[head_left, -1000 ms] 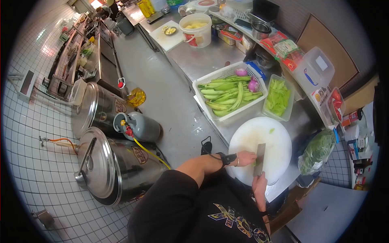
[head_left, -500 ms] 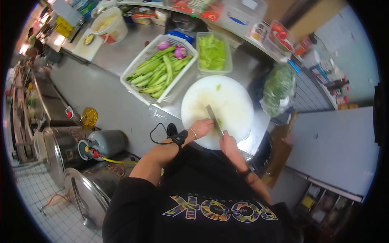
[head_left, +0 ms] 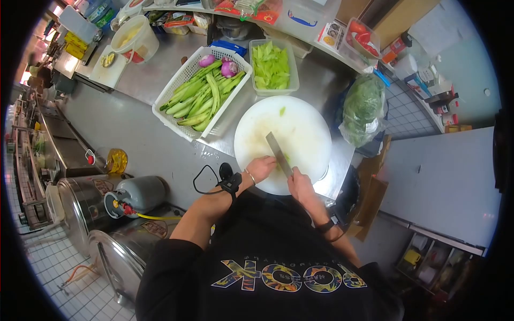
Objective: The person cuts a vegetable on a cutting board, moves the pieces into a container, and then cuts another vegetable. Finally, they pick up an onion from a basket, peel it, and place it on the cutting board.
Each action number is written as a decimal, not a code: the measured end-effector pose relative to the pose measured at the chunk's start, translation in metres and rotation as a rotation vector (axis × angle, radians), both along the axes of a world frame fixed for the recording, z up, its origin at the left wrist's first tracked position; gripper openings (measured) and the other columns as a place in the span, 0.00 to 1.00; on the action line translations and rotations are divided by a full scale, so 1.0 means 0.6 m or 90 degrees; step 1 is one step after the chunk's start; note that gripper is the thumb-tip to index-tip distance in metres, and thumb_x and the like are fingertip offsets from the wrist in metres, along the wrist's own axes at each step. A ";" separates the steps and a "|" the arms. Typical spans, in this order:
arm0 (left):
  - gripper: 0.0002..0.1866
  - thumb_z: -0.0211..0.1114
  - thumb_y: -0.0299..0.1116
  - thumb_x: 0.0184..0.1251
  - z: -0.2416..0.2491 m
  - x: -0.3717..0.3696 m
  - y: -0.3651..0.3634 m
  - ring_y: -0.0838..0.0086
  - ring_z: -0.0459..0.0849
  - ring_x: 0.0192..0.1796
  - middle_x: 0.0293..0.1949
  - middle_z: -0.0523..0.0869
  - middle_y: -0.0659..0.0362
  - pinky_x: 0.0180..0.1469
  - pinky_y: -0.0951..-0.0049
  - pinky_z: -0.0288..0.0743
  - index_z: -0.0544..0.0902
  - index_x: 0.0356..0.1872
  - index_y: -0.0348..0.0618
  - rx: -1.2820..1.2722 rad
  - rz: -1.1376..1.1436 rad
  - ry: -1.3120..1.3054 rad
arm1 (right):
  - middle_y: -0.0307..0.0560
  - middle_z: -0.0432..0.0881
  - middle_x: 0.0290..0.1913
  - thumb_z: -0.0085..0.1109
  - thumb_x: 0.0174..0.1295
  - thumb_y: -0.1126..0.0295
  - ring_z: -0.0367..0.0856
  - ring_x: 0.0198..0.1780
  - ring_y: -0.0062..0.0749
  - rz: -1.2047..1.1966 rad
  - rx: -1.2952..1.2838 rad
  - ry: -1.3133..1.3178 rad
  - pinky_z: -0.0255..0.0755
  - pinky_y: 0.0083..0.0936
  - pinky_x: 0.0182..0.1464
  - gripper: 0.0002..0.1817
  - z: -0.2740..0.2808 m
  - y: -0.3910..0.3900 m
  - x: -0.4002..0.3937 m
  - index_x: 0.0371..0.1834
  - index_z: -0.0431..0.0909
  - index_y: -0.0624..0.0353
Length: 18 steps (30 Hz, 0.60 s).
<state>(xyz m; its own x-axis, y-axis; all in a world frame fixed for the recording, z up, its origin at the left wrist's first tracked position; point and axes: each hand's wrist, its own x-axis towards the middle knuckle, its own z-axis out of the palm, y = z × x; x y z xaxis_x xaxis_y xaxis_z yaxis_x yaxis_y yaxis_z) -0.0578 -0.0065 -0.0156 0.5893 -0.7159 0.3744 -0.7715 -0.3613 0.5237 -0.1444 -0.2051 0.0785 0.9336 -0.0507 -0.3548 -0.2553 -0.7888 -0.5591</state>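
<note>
My right hand (head_left: 301,184) is closed around the handle of a cleaver (head_left: 278,153), whose blade points up and left over the round white cutting board (head_left: 308,125). On the board's lower left, my left hand (head_left: 262,168) has its fingers curled beside the blade; what they press on is mostly hidden. A bit of green vegetable (head_left: 287,158) shows by the blade's right side, and another small green piece (head_left: 282,111) lies near the board's top. Behind the board stand a tub of cut green pieces (head_left: 271,67) and a white basket (head_left: 164,118) holding long green vegetables and purple onions.
A bagged green vegetable (head_left: 365,107) lies right of the board. A white bucket (head_left: 143,48) stands at the back left. A shelf with containers (head_left: 310,18) runs along the back. A gas cylinder (head_left: 142,195) and metal drums are at the lower left.
The view has shifted slightly, moving the board and basket a little left in the picture. The cleaver's blade now shows broader and more tilted. Both hands remain close together at the board.
</note>
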 end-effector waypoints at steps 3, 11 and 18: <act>0.07 0.62 0.27 0.57 0.001 -0.001 -0.001 0.61 0.84 0.46 0.41 0.83 0.56 0.46 0.65 0.83 0.83 0.36 0.39 0.030 -0.013 0.015 | 0.74 0.82 0.30 0.56 0.69 0.70 0.82 0.38 0.75 -0.003 -0.001 0.001 0.75 0.63 0.44 0.10 -0.022 0.002 -0.006 0.46 0.71 0.65; 0.10 0.63 0.28 0.59 -0.049 -0.012 -0.014 0.61 0.85 0.48 0.44 0.85 0.57 0.49 0.63 0.83 0.86 0.41 0.43 0.049 0.017 0.011 | 0.76 0.83 0.32 0.55 0.68 0.71 0.83 0.39 0.74 -0.006 -0.020 -0.011 0.77 0.62 0.43 0.14 -0.068 -0.004 -0.014 0.52 0.74 0.69; 0.05 0.62 0.30 0.59 -0.022 -0.003 -0.010 0.60 0.82 0.44 0.40 0.81 0.56 0.46 0.61 0.81 0.83 0.34 0.42 0.011 0.028 0.017 | 0.72 0.84 0.31 0.55 0.69 0.70 0.83 0.39 0.73 0.020 0.018 -0.044 0.76 0.56 0.41 0.12 -0.003 -0.009 -0.002 0.45 0.73 0.70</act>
<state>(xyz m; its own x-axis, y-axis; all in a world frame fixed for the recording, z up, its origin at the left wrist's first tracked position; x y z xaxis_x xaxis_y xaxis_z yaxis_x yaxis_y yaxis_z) -0.0593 -0.0123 -0.0289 0.6299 -0.6953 0.3461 -0.7405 -0.4031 0.5378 -0.1457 -0.2108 0.0769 0.9566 -0.0124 -0.2910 -0.1915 -0.7795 -0.5964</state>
